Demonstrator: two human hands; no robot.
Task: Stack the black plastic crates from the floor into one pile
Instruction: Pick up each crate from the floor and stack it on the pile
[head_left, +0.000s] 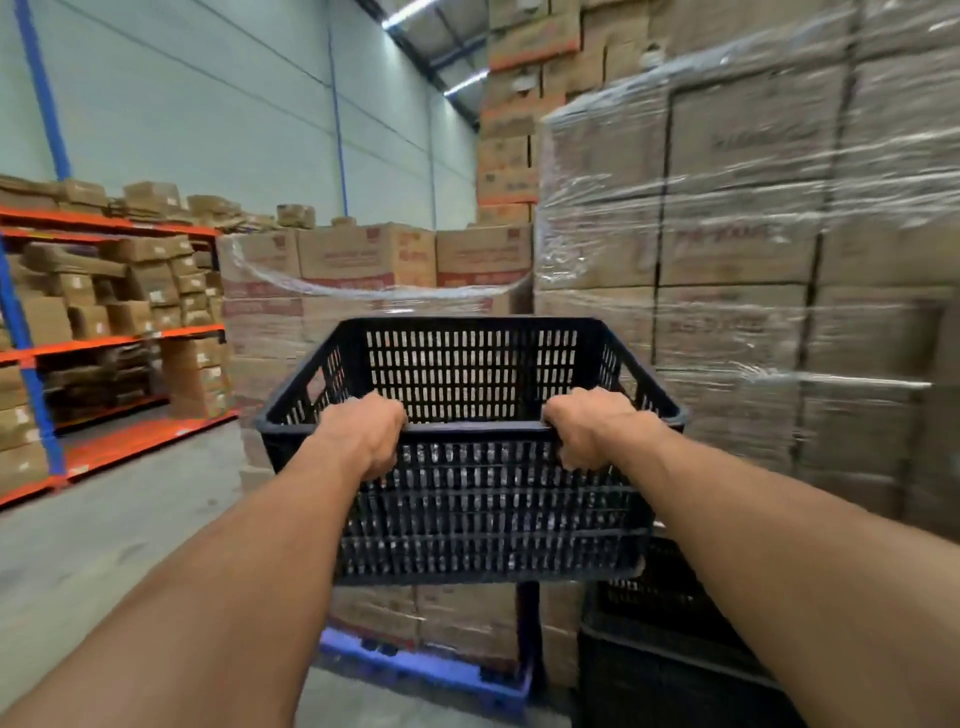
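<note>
Both hands' fingers clamp near rim | crate upright, mouth up, level

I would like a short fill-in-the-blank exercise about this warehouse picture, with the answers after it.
1. Both hands, the left hand and the right hand, grip the near rim of a ____ plastic crate.
2. The held crate contains ____.
3. The wrapped boxes ahead stand on a ____ pallet.
4. The shelf rack with orange beams is on the person's ____ side.

Answers: black; nothing; blue; left
</note>
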